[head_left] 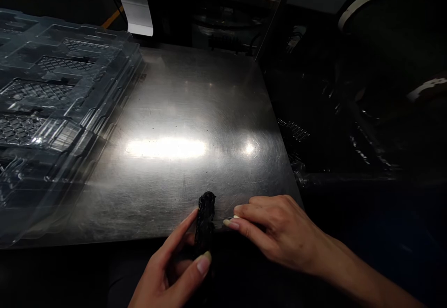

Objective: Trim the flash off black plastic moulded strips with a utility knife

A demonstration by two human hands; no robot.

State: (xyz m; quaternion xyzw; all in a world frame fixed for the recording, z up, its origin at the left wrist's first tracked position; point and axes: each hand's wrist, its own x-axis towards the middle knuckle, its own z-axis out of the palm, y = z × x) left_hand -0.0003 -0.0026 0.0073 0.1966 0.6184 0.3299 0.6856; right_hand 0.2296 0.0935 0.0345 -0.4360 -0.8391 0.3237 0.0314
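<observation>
At the near edge of the brushed, scratched steel tabletop (pixel 181 112), a small black elongated part with a glossy, knobbly surface (pixel 205 222) stands roughly upright, its rounded top over the metal and its lower end dropping below the table edge into shadow. The left hand (pixel 171 271) grasps this part from below, thumb laid along its near side and a fingertip pressed to its left flank. The right hand (pixel 275 229) lies just to the right of the part, knuckles up and fingers curled, with two fingertips (pixel 230 224) extended toward it; whether they touch it cannot be told, and a pale sliver shows between them. The right hand holds nothing that can be made out.

A stack of clear moulded plastic trays (pixel 52 103), with rectangular pockets and grid-patterned floors, covers the left side of the table, well apart from both hands. A white bracket (pixel 134 5) hangs behind the table. Dark, coiled machinery (pixel 331 126) fills the dim space to the right.
</observation>
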